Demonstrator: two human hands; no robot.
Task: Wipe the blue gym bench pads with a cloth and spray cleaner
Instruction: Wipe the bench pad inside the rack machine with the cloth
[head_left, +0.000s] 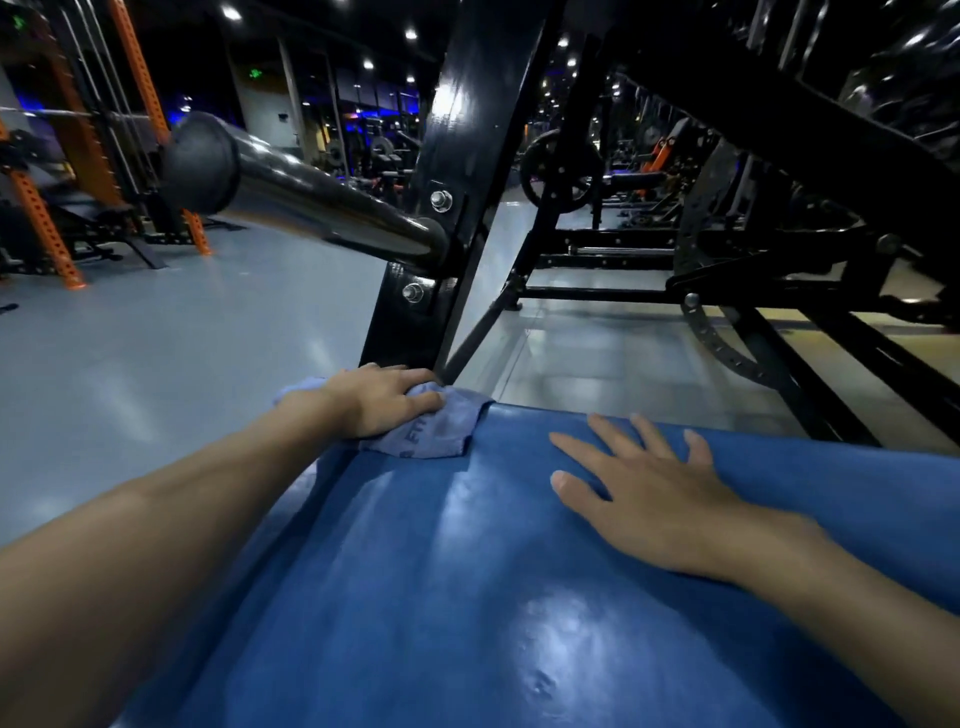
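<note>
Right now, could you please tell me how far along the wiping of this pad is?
Done, seemingly: the blue pad shines in the middle. In hand: the left hand grips the cloth at the far left corner beside the black upright; the right hand rests flat on the pad. Left: unclear from this view.

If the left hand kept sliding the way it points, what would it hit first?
Most likely the black upright post: the left hand, gripping the cloth at the far corner of the blue pad, is close to its base. Depth is hard to judge.
</note>
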